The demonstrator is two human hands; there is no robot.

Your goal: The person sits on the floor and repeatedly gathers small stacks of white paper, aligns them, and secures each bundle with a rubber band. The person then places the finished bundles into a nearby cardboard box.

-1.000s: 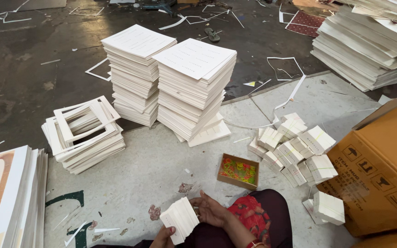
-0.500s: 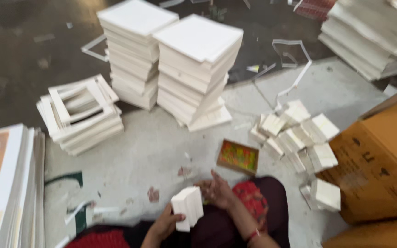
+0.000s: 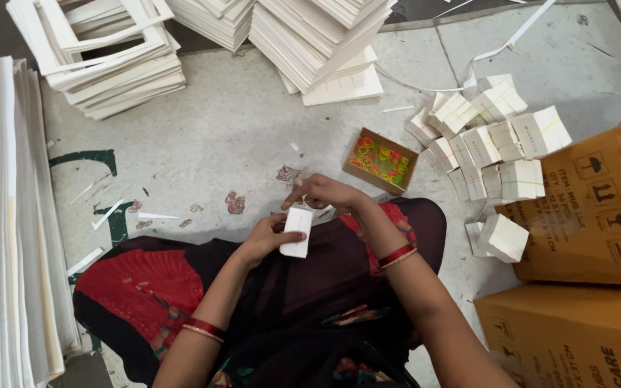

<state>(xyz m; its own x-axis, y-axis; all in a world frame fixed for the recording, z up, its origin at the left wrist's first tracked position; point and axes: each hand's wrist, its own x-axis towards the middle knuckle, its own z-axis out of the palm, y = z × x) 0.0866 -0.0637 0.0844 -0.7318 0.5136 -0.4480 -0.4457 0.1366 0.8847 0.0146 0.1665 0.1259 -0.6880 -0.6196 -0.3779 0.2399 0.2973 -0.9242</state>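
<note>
My left hand (image 3: pixel 267 237) grips a small bundle of white cards (image 3: pixel 297 231) upright over my lap. Just above it, my right hand (image 3: pixel 323 192) has its fingers pinched at the bundle's top edge; whether a rubber band is between them is too small to tell. A small open box of coloured rubber bands (image 3: pixel 380 160) lies on the floor just past my right hand. To the right of it sits a heap of banded white card bundles (image 3: pixel 494 147), with one bundle (image 3: pixel 504 237) lying apart near my right knee.
Brown cardboard cartons (image 3: pixel 583 215) stand at the right. Tall stacks of white sheets (image 3: pixel 318 36) and cut-out white frames (image 3: pixel 109 57) sit at the back. A thick pile of boards (image 3: pixel 1 215) fills the left edge. Paper scraps litter the grey floor (image 3: pixel 210 136).
The view has tilted down and closer. The card bundle has turned from flat to upright, and my right hand has moved onto its top edge.
</note>
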